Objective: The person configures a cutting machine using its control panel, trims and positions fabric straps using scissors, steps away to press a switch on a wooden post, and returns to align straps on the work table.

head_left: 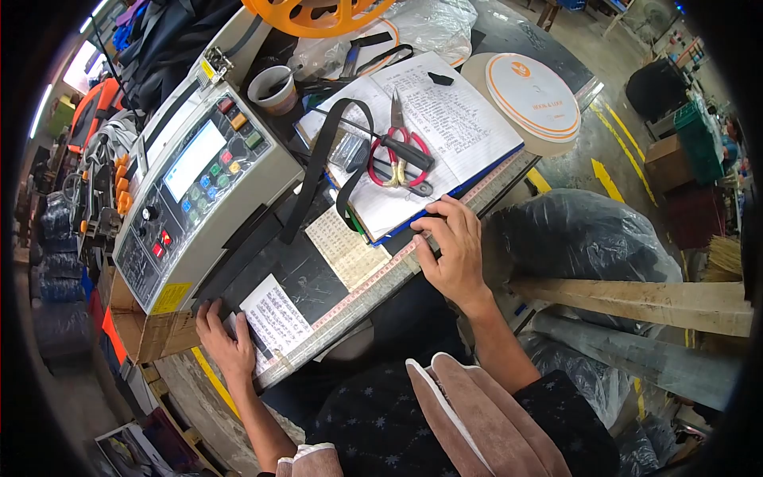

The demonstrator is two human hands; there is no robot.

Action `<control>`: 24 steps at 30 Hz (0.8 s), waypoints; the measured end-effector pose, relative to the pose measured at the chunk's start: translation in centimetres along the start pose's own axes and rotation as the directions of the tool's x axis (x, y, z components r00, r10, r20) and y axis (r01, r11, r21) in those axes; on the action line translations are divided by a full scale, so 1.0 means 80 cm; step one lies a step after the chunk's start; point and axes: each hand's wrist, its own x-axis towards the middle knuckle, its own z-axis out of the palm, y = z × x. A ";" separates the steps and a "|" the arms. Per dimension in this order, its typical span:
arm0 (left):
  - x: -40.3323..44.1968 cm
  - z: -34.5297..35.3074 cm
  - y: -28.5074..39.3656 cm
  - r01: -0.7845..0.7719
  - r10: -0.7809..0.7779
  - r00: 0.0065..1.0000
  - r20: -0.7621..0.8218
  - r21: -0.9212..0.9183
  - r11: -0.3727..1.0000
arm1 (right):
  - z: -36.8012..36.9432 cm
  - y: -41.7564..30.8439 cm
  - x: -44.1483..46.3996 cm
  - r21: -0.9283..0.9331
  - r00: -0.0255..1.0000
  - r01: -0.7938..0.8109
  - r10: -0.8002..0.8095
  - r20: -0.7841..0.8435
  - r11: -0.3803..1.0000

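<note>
My left hand point(228, 343) rests at the near left corner of the table, fingers stretched out beside a handwritten paper slip point(274, 312). My right hand point(455, 253) lies at the table's front edge, fingers apart and slightly bent, by the lower edge of an open notebook point(485, 147). Neither hand holds anything. On the notebook are red-handled scissors point(396, 119) and a black-handled screwdriver point(409, 151), partly overlapping. A black strap point(314, 179) loops across its left side. Below the notebook, a yellowed sheet with writing point(346, 246) lies on the table.
A grey machine point(266, 159) with a lit screen point(195, 159) and coloured buttons stands left. Behind are a cup point(274, 91), an orange reel point(318, 17) and a round white-labelled roll point(532, 99). A measuring tape point(373, 285) runs along the front edge. Wrapped bundles point(588, 238) and a wooden beam point(636, 302) are right.
</note>
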 end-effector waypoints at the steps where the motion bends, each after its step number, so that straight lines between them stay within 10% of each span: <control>1: 0.000 0.000 0.000 -0.001 0.001 1.000 -0.001 0.000 1.000 | 0.000 0.000 0.000 -0.001 1.000 0.001 -0.001 -0.001 1.000; 24: -0.001 0.003 -0.006 0.001 -0.001 1.000 -0.010 0.005 1.000 | 0.000 -0.001 0.001 -0.002 1.000 0.004 -0.004 -0.004 1.000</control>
